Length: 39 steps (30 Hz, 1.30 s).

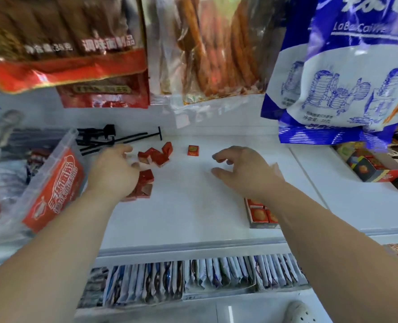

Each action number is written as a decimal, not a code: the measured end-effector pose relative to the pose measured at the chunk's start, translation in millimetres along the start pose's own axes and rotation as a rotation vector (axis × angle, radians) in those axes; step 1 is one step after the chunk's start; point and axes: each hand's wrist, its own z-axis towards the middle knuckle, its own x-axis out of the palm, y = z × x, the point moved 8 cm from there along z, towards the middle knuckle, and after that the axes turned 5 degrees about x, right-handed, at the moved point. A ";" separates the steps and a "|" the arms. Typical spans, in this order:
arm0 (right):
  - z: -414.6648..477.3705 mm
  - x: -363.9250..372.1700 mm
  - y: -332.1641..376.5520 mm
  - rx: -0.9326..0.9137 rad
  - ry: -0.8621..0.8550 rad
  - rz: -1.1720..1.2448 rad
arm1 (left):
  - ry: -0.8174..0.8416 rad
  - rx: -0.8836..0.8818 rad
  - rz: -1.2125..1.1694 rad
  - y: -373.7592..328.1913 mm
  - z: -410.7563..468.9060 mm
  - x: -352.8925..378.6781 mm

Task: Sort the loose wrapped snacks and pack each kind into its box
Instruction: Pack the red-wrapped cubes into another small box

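Head view, left hand: hovering over the red wrapped snacks at the left of the white shelf, fingers curving down onto them; pinching a piece or only touching, cannot tell.
Head view, right hand: hanging above bare shelf, fingers spreading apart, holding nothing.
Lone snack: lying far, between the two hands, apart from the pile.
Open box: sitting near right, partly hiding under the right forearm, already holding orange-faced pieces.
Risk, scatter: probably sweeping loose pieces toward the near edge while raking the pile, dropping some onto the lower shelf.
Risk, box: possibly nudging the box off the near edge with the forearm crossing it.
Risk, mixing: perhaps dropping pieces into the tilting clear tub just left of the pile.
Risk, snag: catching the black hooks lying just beyond the left hand.
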 end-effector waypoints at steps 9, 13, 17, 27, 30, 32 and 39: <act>70.2 38.9 24.7 0.005 0.027 -0.120 | 0.117 0.066 0.000 6.0 24.0 20.3; 79.9 60.9 24.9 -0.038 0.140 -0.185 | 0.131 0.034 -0.095 9.8 28.3 23.8; 76.7 59.1 24.4 -0.057 0.081 -0.125 | 0.101 0.085 -0.037 5.6 25.1 23.9; 21.1 11.3 39.4 -0.136 0.032 -0.020 | 0.058 0.208 -0.011 -33.5 1.2 -0.9; -13.3 -16.0 43.0 -0.131 0.053 0.063 | 0.118 0.160 -0.255 -55.8 -23.0 -3.5; -37.7 -32.4 42.4 -0.140 0.080 0.055 | 0.196 0.073 -0.532 -70.0 -43.7 2.8; -111.5 -74.8 12.3 -0.073 -0.014 0.305 | 0.465 -0.053 -0.798 -122.4 -110.7 34.2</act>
